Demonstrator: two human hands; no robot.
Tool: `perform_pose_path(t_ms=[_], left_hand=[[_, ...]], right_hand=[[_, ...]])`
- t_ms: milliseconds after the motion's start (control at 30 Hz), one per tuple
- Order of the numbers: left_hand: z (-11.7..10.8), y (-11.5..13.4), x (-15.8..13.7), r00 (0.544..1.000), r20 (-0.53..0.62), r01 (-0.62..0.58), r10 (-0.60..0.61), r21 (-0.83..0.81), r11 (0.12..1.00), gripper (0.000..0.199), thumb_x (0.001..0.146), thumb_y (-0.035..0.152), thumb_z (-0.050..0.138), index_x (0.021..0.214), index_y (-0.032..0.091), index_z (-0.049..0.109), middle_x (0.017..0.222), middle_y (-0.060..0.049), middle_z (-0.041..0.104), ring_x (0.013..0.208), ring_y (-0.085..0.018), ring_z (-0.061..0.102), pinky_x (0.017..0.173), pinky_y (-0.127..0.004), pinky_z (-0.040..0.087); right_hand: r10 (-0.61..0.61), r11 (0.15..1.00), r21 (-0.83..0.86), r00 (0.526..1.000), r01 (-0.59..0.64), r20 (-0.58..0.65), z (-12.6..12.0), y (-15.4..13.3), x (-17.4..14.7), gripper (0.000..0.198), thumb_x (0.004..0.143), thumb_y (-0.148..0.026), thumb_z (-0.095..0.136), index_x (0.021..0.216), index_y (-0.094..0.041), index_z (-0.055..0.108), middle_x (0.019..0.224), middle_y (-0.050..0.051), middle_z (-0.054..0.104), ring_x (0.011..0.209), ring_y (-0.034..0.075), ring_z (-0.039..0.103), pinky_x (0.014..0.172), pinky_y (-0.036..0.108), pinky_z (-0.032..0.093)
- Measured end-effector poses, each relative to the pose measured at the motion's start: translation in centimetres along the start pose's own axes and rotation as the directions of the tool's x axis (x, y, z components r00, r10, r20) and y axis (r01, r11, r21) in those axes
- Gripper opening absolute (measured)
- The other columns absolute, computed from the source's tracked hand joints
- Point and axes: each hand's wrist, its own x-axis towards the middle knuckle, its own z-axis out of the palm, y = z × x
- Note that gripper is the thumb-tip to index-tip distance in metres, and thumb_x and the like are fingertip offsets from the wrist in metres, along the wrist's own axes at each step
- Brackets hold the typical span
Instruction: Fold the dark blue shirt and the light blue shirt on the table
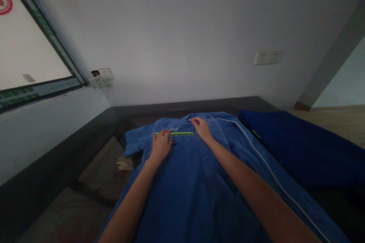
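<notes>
Blue garment (179,178), right fingers (195,120) at collar (186,117)

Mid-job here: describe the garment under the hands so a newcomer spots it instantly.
Below the pale, plain wall lies a dark, flat surface. Spread across its middle is the medium-blue cloth garment, with the bare left hand on its chest and the bare right hand at its collar. Its yellow-green chest stripe and long white line distinguish it from the darker blue cloth at right.

The slim bare forearms (134,201), which I see tapering, end in a bare left hand (161,145) and right hand (201,127).
</notes>
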Motion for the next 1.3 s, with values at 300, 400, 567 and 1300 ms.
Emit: perform_pose_path(t_ms=[300,400,567,1300], left_hand=[[3.8,3.5,-2.2,0.977,0.102,-0.178,0.187,-0.091,0.980,0.044,0.094,0.036,0.039,0.136,0.027,0.048,0.146,-0.009,0.042,0.137,-0.027,0.034,0.114,-0.056,0.020],[3.7,3.4,-2.2,0.978,0.102,-0.175,0.182,-0.068,0.982,0.043,0.094,0.035,0.039,0.135,0.027,0.049,0.146,-0.009,0.043,0.137,-0.027,0.035,0.114,-0.056,0.020],[3.6,3.6,-2.4,0.983,0.035,-0.178,0.179,-0.031,0.984,0.041,0.095,0.034,0.038,0.134,0.028,0.049,0.144,-0.006,0.046,0.135,-0.024,0.038,0.113,-0.055,0.022],[3.4,3.6,-2.4,0.984,0.028,-0.175,0.176,-0.033,0.984,0.039,0.094,0.033,0.041,0.132,0.027,0.050,0.142,-0.007,0.047,0.133,-0.024,0.039,0.113,-0.055,0.023]], right_hand=[[0.164,0.982,-0.109,0.984,-0.155,0.076,3.6,0.4,6.6,0.020,0.080,-0.013,0.059,0.098,-0.020,0.062,0.103,0.011,0.068,0.101,0.023,0.062,0.089,0.035,0.043],[0.281,0.958,-0.087,0.952,-0.271,0.119,5.1,0.5,7.7,0.018,0.082,-0.018,0.060,0.100,-0.018,0.061,0.106,0.013,0.067,0.105,0.024,0.061,0.089,0.036,0.044],[0.410,0.896,0.024,0.847,-0.443,0.339,5.8,0.1,9.6,0.027,0.076,-0.017,0.065,0.103,-0.017,0.063,0.096,0.007,0.070,0.096,0.022,0.064,0.081,0.031,0.050],[0.432,0.871,0.189,0.890,-0.454,0.145,6.2,-2.6,14.7,0.023,0.065,-0.009,0.067,0.087,-0.010,0.069,0.060,0.004,0.062,0.066,0.020,0.064,0.064,0.029,0.049]])
